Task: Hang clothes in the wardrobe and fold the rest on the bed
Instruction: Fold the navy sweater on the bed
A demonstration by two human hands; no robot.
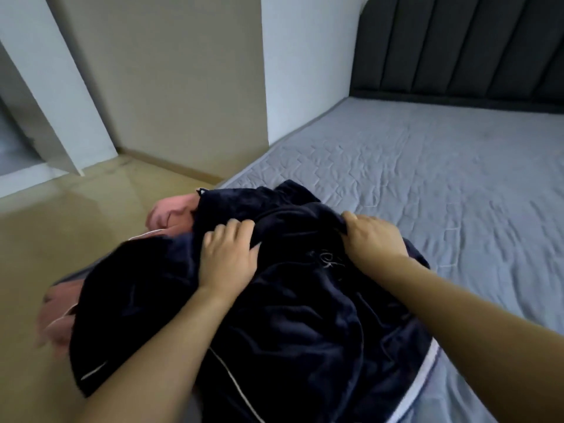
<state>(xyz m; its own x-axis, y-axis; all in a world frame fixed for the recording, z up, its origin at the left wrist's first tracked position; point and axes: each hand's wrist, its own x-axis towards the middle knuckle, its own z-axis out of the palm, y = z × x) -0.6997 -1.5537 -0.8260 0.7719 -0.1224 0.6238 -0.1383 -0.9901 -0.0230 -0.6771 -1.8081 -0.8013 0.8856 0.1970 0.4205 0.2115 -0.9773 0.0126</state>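
Dark navy plush fabric, a garment (pixel 293 300) with thin white piping, lies bunched under both hands at the near corner of the bed (pixel 442 166). The left hand (pixel 227 257) sits on the heap with its fingers curled into the cloth, gathering a fold near the top of the pile. The right hand (pixel 370 239) is just beside it, to the right, its fingers and thumb pinching a raised ridge of the same navy fabric. Between the two hands the cloth dips, and a small pale embroidered mark shows just below the right hand. Both bare forearms reach in from the near edge.

To the left of the left hand, a pink garment (pixel 171 213) pokes out from under the navy one; more pink cloth shows lower down, left of the left forearm, and it is blurred there. Beyond and to the right of the right hand stretches the grey quilted mattress cover, wrinkled, ending at a dark padded headboard (pixel 476 47). Beyond the left hand lie the tan floor (pixel 61 227), a beige wall and a white door frame (pixel 70 96).
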